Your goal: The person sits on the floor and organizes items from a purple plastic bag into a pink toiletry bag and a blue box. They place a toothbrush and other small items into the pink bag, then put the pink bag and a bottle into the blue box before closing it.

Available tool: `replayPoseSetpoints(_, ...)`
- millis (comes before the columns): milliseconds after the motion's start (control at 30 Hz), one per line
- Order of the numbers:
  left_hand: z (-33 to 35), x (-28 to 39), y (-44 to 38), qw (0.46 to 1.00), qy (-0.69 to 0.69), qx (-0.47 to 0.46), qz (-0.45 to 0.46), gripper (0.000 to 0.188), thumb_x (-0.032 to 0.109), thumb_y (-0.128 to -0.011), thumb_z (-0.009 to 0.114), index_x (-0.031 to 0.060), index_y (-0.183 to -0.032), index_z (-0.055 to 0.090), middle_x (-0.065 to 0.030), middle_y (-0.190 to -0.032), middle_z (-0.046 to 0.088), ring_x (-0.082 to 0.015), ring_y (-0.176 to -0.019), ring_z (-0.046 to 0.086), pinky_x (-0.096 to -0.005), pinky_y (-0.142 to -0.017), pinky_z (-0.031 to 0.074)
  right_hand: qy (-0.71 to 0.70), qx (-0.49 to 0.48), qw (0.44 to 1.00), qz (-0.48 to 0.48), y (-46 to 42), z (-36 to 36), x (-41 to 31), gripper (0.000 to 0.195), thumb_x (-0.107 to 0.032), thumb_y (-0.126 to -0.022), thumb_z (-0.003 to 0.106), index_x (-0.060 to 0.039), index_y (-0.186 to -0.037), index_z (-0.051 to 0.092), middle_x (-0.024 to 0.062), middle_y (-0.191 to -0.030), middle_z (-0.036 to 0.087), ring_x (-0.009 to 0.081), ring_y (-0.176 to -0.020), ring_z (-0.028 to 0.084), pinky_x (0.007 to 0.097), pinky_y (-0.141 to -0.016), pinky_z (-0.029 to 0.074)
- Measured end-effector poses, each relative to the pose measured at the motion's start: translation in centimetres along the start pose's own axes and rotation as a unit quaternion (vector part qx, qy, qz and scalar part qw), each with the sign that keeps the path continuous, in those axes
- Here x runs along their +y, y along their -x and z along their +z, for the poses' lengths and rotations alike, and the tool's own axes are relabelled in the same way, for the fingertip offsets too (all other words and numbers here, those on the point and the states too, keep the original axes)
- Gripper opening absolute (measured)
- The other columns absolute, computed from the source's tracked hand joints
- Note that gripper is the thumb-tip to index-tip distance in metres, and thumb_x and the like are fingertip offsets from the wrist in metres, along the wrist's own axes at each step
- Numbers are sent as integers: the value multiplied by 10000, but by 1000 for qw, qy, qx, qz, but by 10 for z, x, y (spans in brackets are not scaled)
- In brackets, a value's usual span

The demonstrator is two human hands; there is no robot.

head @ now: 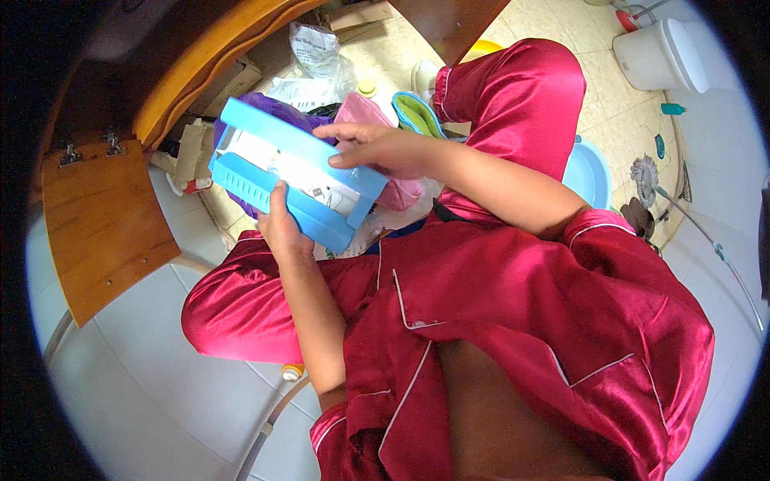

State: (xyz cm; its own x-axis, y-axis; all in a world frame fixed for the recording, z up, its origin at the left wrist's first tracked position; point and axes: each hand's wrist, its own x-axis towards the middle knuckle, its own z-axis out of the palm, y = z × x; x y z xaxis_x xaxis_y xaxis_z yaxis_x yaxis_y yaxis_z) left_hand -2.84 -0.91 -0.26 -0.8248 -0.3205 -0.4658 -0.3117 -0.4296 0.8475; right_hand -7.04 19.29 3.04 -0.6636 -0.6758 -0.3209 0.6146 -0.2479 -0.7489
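Observation:
A light blue plastic storage box (313, 222) is held tilted in front of me, with a slotted strip along its near wall. My left hand (286, 225) grips the near long wall, thumb on top. My right hand (376, 150) lies over the far right side, its fingers on the far wall; whether it grips is hard to tell. Inside lies a white carton (301, 174) printed with a cable picture. Behind the box are a purple plastic bag (264, 105), a pink cloth pouch (364, 114) and a green cloth item with blue trim (415, 114).
An open wooden cabinet door (108, 222) hangs at left, with cardboard (195, 147) beside it. Clear plastic packaging (316, 51) lies beyond the box. At right are a blue basin (589, 174), a white bucket (652, 57) and a mop-like brush (645, 174). A hose (258, 442) runs below.

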Motion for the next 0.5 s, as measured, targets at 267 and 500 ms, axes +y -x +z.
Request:
replayPoseSetpoints(267,15,-9,3,994,-49,101,16,445,156,-831,580,-60,-1190,432,-175,-1087,555,-266,-904,596,-368,-756,500,413,45,904,-103,-8,0,35,706,-341,-823,596,-16,-1363,279,213,-1224,446,296,-1120,444,343,-959,339)
replayPoseSetpoints(500,15,-21,4,992,-43,102,60,458,272,-899,516,-75,-1185,425,-183,-1080,554,-247,-910,592,-346,-751,494,532,91,827,-157,-10,10,57,678,-308,-837,555,37,-1347,272,251,-1115,474,342,-1047,466,377,-919,348)
